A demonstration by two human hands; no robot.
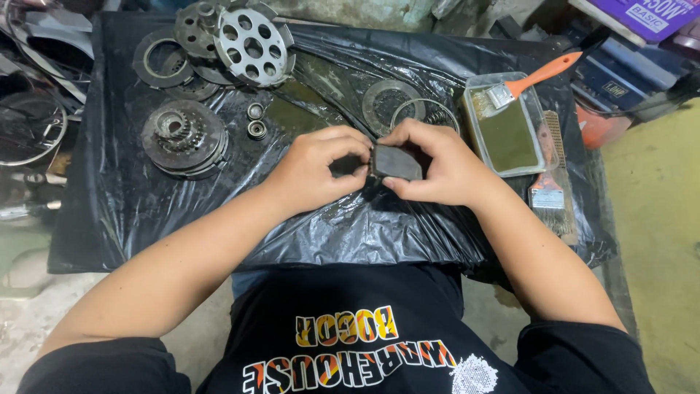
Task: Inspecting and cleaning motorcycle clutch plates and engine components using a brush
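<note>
Both my hands meet over the middle of a black plastic sheet point(117, 197). My right hand point(437, 164) grips a small dark grey flat block point(397, 162) by its top and bottom edges. My left hand point(317, 171) pinches the block's left end with fingertips and thumb. Just behind my hands lie a flat metal clutch disc point(383, 102) and a thin wire ring point(426, 113).
A clutch hub point(184, 137), ring plates point(162, 60), a silver holed plate point(253, 45) and two small bearings point(256, 120) lie at the left and back. At right stands a clear tray of murky liquid point(510, 135) with an orange-handled brush point(532, 79); beside it lies a wire brush point(558, 179).
</note>
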